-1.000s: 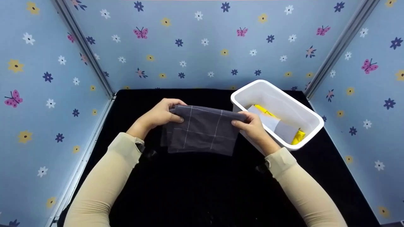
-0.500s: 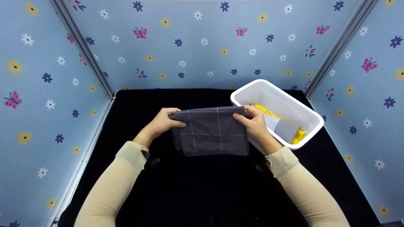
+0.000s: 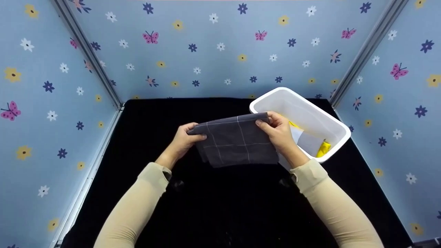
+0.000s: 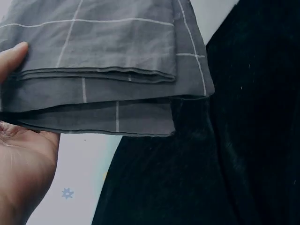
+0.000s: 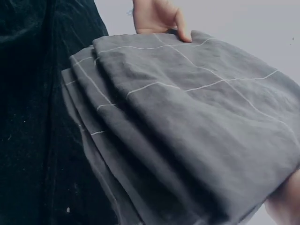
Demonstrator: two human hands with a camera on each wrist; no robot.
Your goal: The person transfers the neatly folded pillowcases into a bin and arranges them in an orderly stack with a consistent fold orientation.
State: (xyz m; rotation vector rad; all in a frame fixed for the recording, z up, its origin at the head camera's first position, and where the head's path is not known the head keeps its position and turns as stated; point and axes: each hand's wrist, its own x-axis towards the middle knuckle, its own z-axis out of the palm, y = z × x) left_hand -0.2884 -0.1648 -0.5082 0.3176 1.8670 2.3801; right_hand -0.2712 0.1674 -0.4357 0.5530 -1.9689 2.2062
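A dark grey cloth point(image 3: 237, 143) with thin white check lines hangs folded in several layers between my two hands, above the black table. My left hand point(image 3: 182, 139) pinches its upper left corner, thumb in front and fingers behind. At the upper right corner my right hand point(image 3: 280, 132) grips it the same way, close to the white bin's near side. Loose layered edges of the cloth point(image 4: 93, 89) show in the left wrist view. From the right wrist, the stacked folds of the cloth point(image 5: 187, 103) fan out, the left hand point(image 5: 159, 16) at the far end.
A white plastic bin point(image 3: 336, 148) stands at the back right of the black table point(image 3: 220, 206). Inside lie a grey and white folded cloth point(image 3: 310, 143) and something yellow point(image 3: 324, 149). Patterned blue panels point(image 3: 220, 44) enclose the back and both sides.
Both hands have shifted right with the folded cloth. The left hand has also come lower and the right slightly higher, so the cloth's top edge now slopes up to the right.
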